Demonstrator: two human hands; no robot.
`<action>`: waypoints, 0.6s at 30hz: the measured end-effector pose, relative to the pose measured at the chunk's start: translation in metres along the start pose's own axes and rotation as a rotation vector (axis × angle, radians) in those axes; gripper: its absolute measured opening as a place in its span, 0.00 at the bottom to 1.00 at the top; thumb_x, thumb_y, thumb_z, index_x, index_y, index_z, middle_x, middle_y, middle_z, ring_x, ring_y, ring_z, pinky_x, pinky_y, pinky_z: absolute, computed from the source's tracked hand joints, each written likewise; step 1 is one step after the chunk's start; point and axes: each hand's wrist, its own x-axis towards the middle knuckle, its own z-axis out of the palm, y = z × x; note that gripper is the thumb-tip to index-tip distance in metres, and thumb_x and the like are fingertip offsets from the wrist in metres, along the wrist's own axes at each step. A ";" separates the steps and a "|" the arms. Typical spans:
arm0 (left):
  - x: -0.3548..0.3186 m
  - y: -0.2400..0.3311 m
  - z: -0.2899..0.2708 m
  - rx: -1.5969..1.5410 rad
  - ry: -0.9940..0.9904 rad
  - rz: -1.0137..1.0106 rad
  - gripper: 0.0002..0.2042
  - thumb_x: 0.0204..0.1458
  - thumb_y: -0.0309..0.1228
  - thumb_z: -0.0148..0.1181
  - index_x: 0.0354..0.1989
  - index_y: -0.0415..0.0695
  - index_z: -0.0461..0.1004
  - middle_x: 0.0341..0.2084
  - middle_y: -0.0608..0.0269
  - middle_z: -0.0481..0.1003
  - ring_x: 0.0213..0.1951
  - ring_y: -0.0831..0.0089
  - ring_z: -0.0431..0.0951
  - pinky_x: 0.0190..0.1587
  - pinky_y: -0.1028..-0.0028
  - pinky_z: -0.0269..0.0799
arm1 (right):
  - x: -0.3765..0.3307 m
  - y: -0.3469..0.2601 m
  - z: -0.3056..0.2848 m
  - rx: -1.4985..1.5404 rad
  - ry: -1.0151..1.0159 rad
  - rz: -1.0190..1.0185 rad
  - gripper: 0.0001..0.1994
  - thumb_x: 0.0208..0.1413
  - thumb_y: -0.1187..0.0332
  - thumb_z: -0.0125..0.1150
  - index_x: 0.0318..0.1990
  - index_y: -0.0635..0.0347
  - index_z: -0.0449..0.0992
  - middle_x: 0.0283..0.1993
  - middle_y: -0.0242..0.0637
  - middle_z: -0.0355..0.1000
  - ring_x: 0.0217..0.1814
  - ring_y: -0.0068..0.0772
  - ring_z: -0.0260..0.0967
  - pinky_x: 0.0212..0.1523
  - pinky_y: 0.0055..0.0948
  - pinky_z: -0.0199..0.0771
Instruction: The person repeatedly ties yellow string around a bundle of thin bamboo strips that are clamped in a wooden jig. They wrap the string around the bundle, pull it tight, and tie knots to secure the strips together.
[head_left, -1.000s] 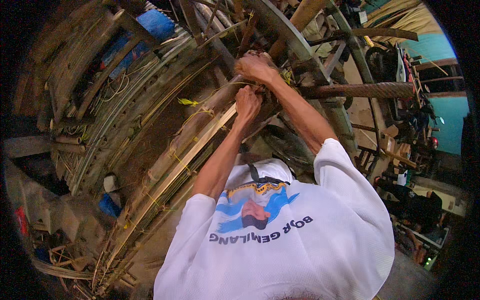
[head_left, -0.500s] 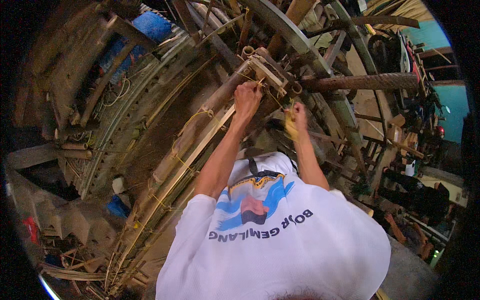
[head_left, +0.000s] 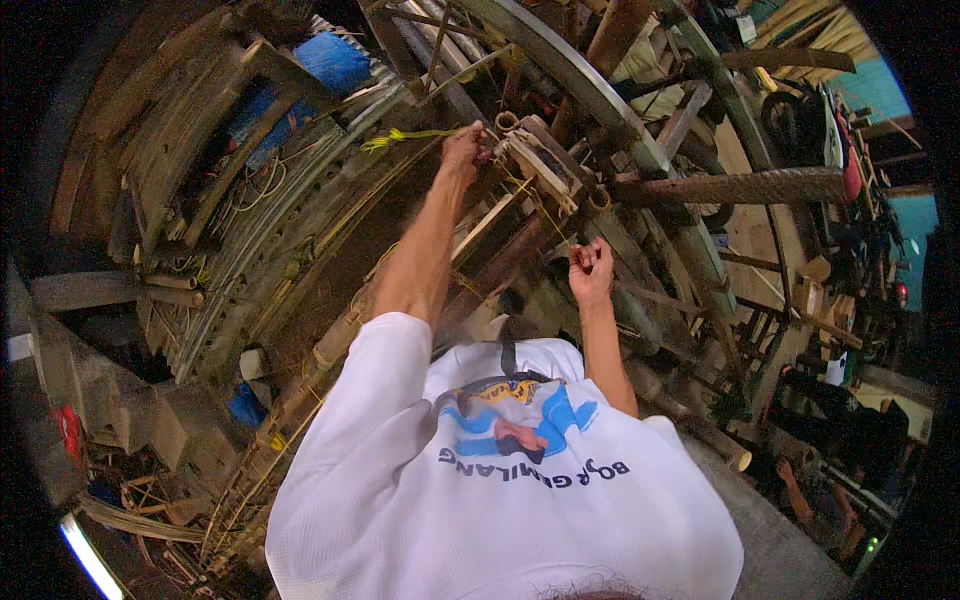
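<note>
My left hand (head_left: 464,148) is stretched out far ahead, pinching a yellow cord (head_left: 412,137) whose frayed end sticks out to the left. It presses against a lashed joint of light bamboo pieces (head_left: 540,165) on a big curved wooden frame (head_left: 560,60). A thin yellow string (head_left: 540,212) runs from that joint down to my right hand (head_left: 591,270), which is closed around it, lower and nearer my chest. My white shirt fills the bottom of the view.
Curved bamboo slats and ribs (head_left: 290,210) sweep down the left. A thick rough pole (head_left: 740,187) crosses at the right. A blue tarp (head_left: 330,65) lies at the top left, scrap wood (head_left: 140,500) at the lower left, a cluttered workshop floor at the right.
Both hands were together on the joint. My left hand has since reached farther up and left with the cord, and my right hand has drawn back down, pulling the string.
</note>
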 end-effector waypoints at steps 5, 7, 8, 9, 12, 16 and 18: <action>-0.011 0.019 -0.040 -0.013 -0.290 -0.038 0.26 0.59 0.53 0.48 0.44 0.38 0.73 0.35 0.55 0.74 0.33 0.65 0.73 0.37 0.61 0.72 | -0.018 -0.027 -0.008 0.036 -0.126 -0.068 0.13 0.61 0.67 0.50 0.24 0.61 0.67 0.27 0.39 0.70 0.38 0.38 0.70 0.59 0.40 0.70; -0.049 0.038 -0.073 0.310 -0.372 -0.049 0.31 0.56 0.58 0.47 0.49 0.40 0.73 0.39 0.53 0.75 0.38 0.62 0.75 0.41 0.59 0.73 | -0.043 -0.048 -0.002 0.048 -0.152 -0.063 0.13 0.63 0.65 0.50 0.27 0.62 0.70 0.38 0.43 0.74 0.51 0.42 0.70 0.63 0.41 0.67; -0.058 0.041 -0.108 0.536 -0.382 -0.061 0.33 0.55 0.61 0.46 0.51 0.41 0.73 0.41 0.52 0.75 0.39 0.61 0.75 0.43 0.59 0.73 | -0.050 -0.055 -0.006 0.024 -0.139 -0.053 0.14 0.63 0.64 0.49 0.28 0.62 0.70 0.43 0.44 0.74 0.56 0.43 0.68 0.64 0.42 0.66; -0.072 0.040 -0.140 0.759 -0.397 -0.084 0.35 0.53 0.64 0.46 0.53 0.43 0.72 0.42 0.52 0.75 0.40 0.61 0.75 0.45 0.58 0.73 | -0.056 -0.060 -0.012 -0.040 -0.174 -0.048 0.13 0.64 0.63 0.49 0.30 0.61 0.70 0.44 0.43 0.73 0.56 0.42 0.67 0.64 0.42 0.65; -0.129 0.044 -0.203 1.120 -0.546 -0.310 0.32 0.50 0.65 0.49 0.46 0.48 0.78 0.36 0.55 0.77 0.39 0.64 0.75 0.41 0.62 0.72 | -0.053 -0.072 -0.043 -0.173 -0.071 0.071 0.12 0.63 0.62 0.50 0.31 0.60 0.70 0.44 0.42 0.73 0.54 0.41 0.68 0.63 0.41 0.66; -0.184 0.071 -0.273 1.302 -0.441 -0.324 0.20 0.52 0.51 0.59 0.31 0.44 0.81 0.23 0.60 0.76 0.27 0.70 0.73 0.32 0.63 0.69 | -0.037 -0.073 -0.077 -0.323 -0.016 0.193 0.11 0.62 0.60 0.53 0.33 0.58 0.71 0.44 0.39 0.73 0.50 0.39 0.69 0.61 0.42 0.68; -0.177 0.082 -0.335 1.341 -0.045 -0.083 0.14 0.52 0.42 0.63 0.32 0.43 0.81 0.20 0.59 0.75 0.23 0.70 0.72 0.29 0.64 0.68 | -0.034 -0.067 -0.082 -0.371 -0.031 0.265 0.11 0.61 0.60 0.53 0.34 0.57 0.72 0.44 0.39 0.73 0.50 0.39 0.69 0.60 0.43 0.68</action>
